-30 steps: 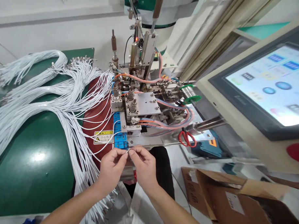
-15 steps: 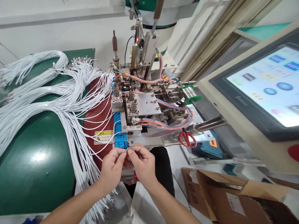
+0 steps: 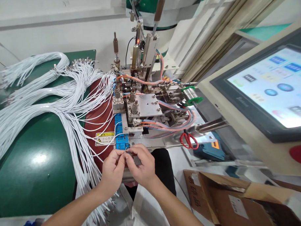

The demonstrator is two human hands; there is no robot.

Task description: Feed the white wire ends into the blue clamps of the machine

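My left hand is closed in a pinch on the end of a white cable, whose small tip shows between the fingers. Beside it, my right hand touches the same tip, its thumb and forefinger bent together round it. What exactly lies under the right fingertips is hidden. Just beyond both hands sits a row of blue clamp blocks along the machine's edge. White cables run into some of these blocks from the left.
A large bundle of white cables spreads over the green table. The metal machine carries hoses and a wire spool. Red-handled scissors hang at its front. A touchscreen and an open cardboard box stand at right.
Both hands have shifted slightly left. The right thumb and fingers have moved a little at the cable tip, which now points more upright.
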